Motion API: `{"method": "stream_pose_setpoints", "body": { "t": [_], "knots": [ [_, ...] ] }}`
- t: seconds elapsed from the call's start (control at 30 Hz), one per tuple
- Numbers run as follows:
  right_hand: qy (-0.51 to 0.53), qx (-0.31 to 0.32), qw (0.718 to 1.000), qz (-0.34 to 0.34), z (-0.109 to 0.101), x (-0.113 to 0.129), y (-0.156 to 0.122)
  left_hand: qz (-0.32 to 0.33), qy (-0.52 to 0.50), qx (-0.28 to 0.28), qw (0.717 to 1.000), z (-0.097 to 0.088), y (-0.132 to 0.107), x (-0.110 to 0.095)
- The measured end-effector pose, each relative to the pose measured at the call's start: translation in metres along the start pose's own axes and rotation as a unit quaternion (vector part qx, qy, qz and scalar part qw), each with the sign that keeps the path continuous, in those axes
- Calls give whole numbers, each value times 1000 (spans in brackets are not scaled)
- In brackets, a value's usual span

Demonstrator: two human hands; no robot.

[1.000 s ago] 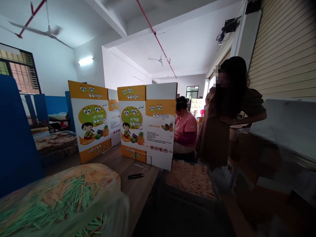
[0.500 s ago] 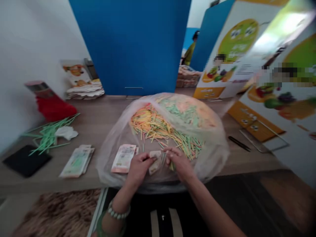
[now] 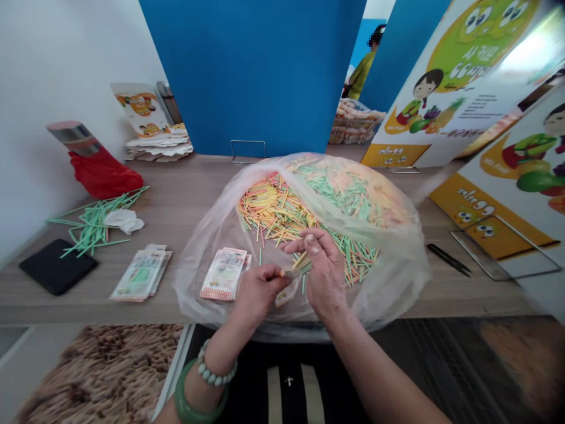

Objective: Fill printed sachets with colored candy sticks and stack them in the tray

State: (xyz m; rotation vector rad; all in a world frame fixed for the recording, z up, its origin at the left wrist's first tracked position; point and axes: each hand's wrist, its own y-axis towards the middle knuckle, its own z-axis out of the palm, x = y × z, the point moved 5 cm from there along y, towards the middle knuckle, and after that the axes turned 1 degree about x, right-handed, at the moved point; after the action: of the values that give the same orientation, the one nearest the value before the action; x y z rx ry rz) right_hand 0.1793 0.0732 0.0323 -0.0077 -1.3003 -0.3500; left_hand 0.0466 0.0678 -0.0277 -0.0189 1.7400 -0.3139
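Observation:
My left hand (image 3: 258,291) pinches a small printed packet (image 3: 286,294) by its upper edge. Closed around a few thin yellow sticks (image 3: 302,260) is my right hand (image 3: 326,274), and their ends are at the packet's mouth; whether they are inside I cannot tell. Both hands are over a large clear plastic bag (image 3: 404,259), spread on the table. A heap of short yellow, green and pink sticks (image 3: 276,209) lies on and within the bag. Just left of my left hand, a stack of flat printed packets (image 3: 224,274) rests on the bag's edge.
Another packet stack (image 3: 140,275) lies left on the wooden table (image 3: 176,191), near a black flat pad (image 3: 57,266), green sticks (image 3: 95,221), a crumpled tissue (image 3: 126,221) and a flask in red cloth (image 3: 99,171). Black tweezers (image 3: 449,260) lie right. Blue partitions (image 3: 260,76) stand behind.
My right hand has turned its palm up and brought the yellow sticks to the packet's mouth. The packet has tilted in my left hand. The whole view has shifted slightly.

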Motion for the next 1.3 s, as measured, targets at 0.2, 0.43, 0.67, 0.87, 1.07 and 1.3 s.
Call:
{"method": "stream_pose_setpoints", "body": {
  "t": [0.2, 0.43, 0.67, 0.87, 1.07, 1.3],
  "knots": [
    [-23, -20, 999, 22, -10, -10, 3, 22, -33, 55, 998, 8, -5, -17],
    [-25, -31, 999, 22, -10, -7, 2, -47, -64, 45, 996, 11, -4, -10],
    [-29, -38, 999, -24, -2, 5, -1, -54, -90, 54, 993, 10, -4, -11],
    [-101, -21, 995, -9, -6, -5, -7, -78, -131, 90, 984, 8, -9, -10],
    [-148, 51, 988, 13, -10, -10, -14, -84, -169, 86, 978, 6, -11, -7],
    [-188, 154, 969, 37, -1, -12, -7, 41, -198, 73, 977, 6, 1, -14]
  ]
}}
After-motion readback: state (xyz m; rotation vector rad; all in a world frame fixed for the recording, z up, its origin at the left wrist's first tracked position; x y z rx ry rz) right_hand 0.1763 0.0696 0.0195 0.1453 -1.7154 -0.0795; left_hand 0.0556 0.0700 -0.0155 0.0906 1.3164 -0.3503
